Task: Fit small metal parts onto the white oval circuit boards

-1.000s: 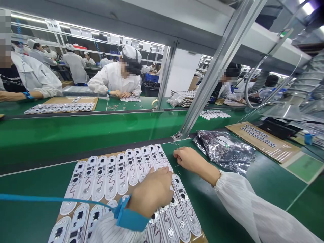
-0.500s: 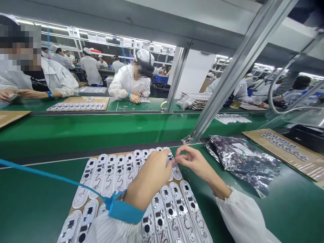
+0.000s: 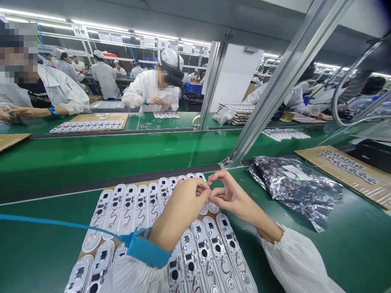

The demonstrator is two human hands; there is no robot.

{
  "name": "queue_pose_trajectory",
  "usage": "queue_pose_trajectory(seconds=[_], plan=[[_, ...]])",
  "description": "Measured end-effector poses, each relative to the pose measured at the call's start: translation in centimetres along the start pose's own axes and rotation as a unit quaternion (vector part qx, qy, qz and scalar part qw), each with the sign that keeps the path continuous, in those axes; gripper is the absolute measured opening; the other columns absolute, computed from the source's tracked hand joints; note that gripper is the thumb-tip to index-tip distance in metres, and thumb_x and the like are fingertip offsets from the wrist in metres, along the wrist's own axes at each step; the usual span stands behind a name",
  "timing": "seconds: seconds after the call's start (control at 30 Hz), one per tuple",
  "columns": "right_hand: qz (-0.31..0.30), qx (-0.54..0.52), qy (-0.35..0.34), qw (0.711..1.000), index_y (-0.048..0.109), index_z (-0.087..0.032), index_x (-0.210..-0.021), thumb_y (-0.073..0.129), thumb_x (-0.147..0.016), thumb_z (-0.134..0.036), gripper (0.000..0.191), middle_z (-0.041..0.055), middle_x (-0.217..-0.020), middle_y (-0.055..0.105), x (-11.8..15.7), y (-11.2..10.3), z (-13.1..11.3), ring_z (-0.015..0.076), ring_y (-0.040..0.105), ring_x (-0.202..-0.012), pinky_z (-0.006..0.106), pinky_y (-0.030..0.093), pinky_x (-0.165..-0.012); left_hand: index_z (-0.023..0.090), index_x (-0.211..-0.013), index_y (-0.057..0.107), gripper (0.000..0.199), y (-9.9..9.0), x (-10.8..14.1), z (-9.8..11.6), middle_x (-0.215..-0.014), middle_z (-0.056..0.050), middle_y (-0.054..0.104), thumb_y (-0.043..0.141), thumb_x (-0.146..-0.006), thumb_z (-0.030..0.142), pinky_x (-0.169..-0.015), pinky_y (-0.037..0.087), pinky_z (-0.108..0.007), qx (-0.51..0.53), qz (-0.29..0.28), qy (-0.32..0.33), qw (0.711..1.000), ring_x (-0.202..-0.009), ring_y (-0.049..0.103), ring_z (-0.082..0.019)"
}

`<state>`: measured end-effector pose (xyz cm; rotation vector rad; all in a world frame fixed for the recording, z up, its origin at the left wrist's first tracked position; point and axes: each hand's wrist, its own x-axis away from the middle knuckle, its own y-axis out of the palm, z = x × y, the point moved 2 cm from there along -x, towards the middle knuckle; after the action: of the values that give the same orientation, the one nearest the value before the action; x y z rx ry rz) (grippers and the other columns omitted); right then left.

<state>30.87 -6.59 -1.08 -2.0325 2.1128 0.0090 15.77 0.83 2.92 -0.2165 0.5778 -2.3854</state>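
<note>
White oval-ended units with small circuit boards and red wires lie in two rows on a brown cardboard sheet. My left hand, with a blue strap at its wrist, is over the far right part of the upper row. Its thumb and forefinger are pinched together. My right hand meets it from the right, thumb and fingertips bent inward. The fingertips of both hands touch or nearly touch above the last units. Whatever lies between them is too small to make out.
A silvery plastic bag lies right of my right hand. Behind it is a cardboard sheet with small boards. A metal post rises slantwise from the table's far edge. Beyond the green divider, people in white work; tiny parts lie nearby.
My fingertips have come closer together over the upper row. The view has shifted slightly. Across the divider, a person's hands have lifted from the table and hold something pale.
</note>
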Motion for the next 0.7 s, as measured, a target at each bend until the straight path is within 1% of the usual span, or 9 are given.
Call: queue_pose_trajectory(seconds=[0.07,0.13,0.2,0.3,0.4,0.47,0.57,0.7], plan=[[0.002,0.012,0.004,1.0,0.043,-0.027,-0.111,0.064,-0.089,-0.033,0.031,0.0014,-0.107,0.052,0.0,-0.1,-0.1,0.0115,0.067,-0.074,0.03,0.055,-0.069,0.019,-0.075,0.066,0.019,-0.1,0.0,0.1,-0.078,-0.001,0.073,0.051,-0.086,0.018,-0.073,0.05,-0.03,0.008,-0.003,0.004,1.0,-0.075,0.067,-0.016],[0.02,0.013,-0.008,1.0,0.046,-0.026,-0.11,0.064,-0.09,-0.034,0.027,0.0018,-0.104,0.055,0.1,-0.1,-0.2,0.0129,0.067,-0.077,0.03,0.055,-0.069,0.019,-0.076,0.066,0.018,-0.3,-0.1,0.2,-0.08,-0.001,0.072,0.051,-0.086,0.018,-0.076,0.049,-0.03,0.009,0.007,0.006,1.0,-0.078,0.067,-0.017],[0.059,0.03,-0.042,0.997,0.052,-0.026,-0.105,0.064,-0.091,-0.034,0.02,0.0021,-0.102,0.057,0.1,-0.1,-0.3,0.0145,0.067,-0.084,0.031,0.055,-0.074,0.019,-0.08,0.067,0.017,-0.3,-0.2,0.3,-0.084,-0.002,0.072,0.052,-0.087,0.019,-0.08,0.049,-0.031,0.032,0.024,-0.001,0.999,-0.084,0.066,-0.017],[0.117,0.102,-0.112,0.982,0.06,-0.025,-0.096,0.066,-0.091,-0.033,0.011,0.002,-0.096,0.059,0.1,0.0,-0.5,0.0166,0.063,-0.091,0.033,0.054,-0.082,0.016,-0.088,0.067,0.015,0.1,-0.5,0.4,-0.094,-0.005,0.071,0.054,-0.091,0.021,-0.084,0.049,-0.03,0.129,0.028,-0.041,0.99,-0.092,0.066,-0.017],[0.17,0.157,-0.167,0.958,0.064,-0.025,-0.095,0.066,-0.091,-0.032,0.008,0.0031,-0.092,0.061,0.4,0.0,-0.4,0.0185,0.061,-0.09,0.035,0.054,-0.081,0.014,-0.092,0.065,0.017,0.7,-0.6,0.5,-0.098,-0.008,0.071,0.053,-0.095,0.025,-0.081,0.051,-0.028,0.192,0.014,-0.081,0.978,-0.093,0.066,-0.017],[0.192,0.176,-0.184,0.948,0.065,-0.025,-0.095,0.065,-0.092,-0.032,0.008,0.0045,-0.092,0.064,0.6,0.0,-0.2,0.0202,0.062,-0.09,0.038,0.054,-0.08,0.014,-0.095,0.064,0.019,0.9,-0.6,0.6,-0.098,-0.009,0.071,0.05,-0.097,0.028,-0.076,0.052,-0.027,0.202,0.003,-0.098,0.974,-0.093,0.067,-0.017],[0.202,0.212,-0.191,0.937,0.067,-0.026,-0.093,0.064,-0.092,-0.032,0.007,0.0052,-0.091,0.067,0.9,0.3,-0.3,0.0222,0.063,-0.088,0.041,0.054,-0.079,0.014,-0.097,0.061,0.021,0.9,-0.6,0.5,-0.098,-0.01,0.07,0.047,-0.098,0.029,-0.072,0.052,-0.024,0.204,-0.015,-0.112,0.972,-0.093,0.067,-0.016],[0.204,0.272,-0.19,0.921,0.065,-0.026,-0.093,0.06,-0.095,-0.029,0.006,0.0038,-0.09,0.067,0.9,0.8,-0.7,0.021,0.064,-0.086,0.038,0.051,-0.079,0.014,-0.097,0.06,0.024,0.6,-0.8,-0.1,-0.101,-0.011,0.069,0.043,-0.099,0.03,-0.073,0.054,-0.024,0.151,-0.034,-0.11,0.982,-0.093,0.067,-0.016]])
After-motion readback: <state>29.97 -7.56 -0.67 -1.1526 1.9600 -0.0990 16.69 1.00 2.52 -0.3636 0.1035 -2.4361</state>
